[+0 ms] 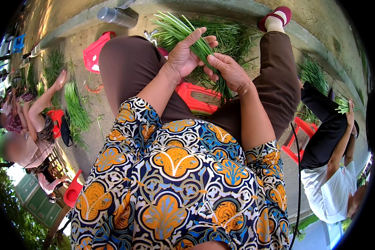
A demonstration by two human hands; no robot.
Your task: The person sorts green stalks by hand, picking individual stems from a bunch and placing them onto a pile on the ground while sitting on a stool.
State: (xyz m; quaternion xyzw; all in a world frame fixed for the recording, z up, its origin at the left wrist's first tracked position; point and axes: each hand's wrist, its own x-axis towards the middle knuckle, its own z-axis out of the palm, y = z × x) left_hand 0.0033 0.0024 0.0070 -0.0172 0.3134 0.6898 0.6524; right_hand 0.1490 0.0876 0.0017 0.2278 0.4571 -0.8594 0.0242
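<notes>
Holds a bunch of green stalks (204, 52) aloft near the top middle of the view, above a red stool (186, 91) set between brown-trousered legs (125, 66). Wraps the left hand (186, 53) loosely around the upper part, with thumb over and fingers curled behind; clamps the right hand (233, 71) lower down, with thumb and fingers closed on the same stalks. Looks partway along: gathered into one handful, yet uneven at the pale ends and with no tie showing, though too covered by fingers to be sure. Leaves plenty to handle, judging by the loose heap (233, 33) lying just beyond on the ground (73, 156), with more long stalks (77, 110) spread off to the left. Meets close edges in the legs at either side and in the stool below, near the dark, drooping tips. Opens widest forward, over the heap toward the curving kerb (85, 18), with a grey flask (116, 16) beside it at upper left.
</notes>
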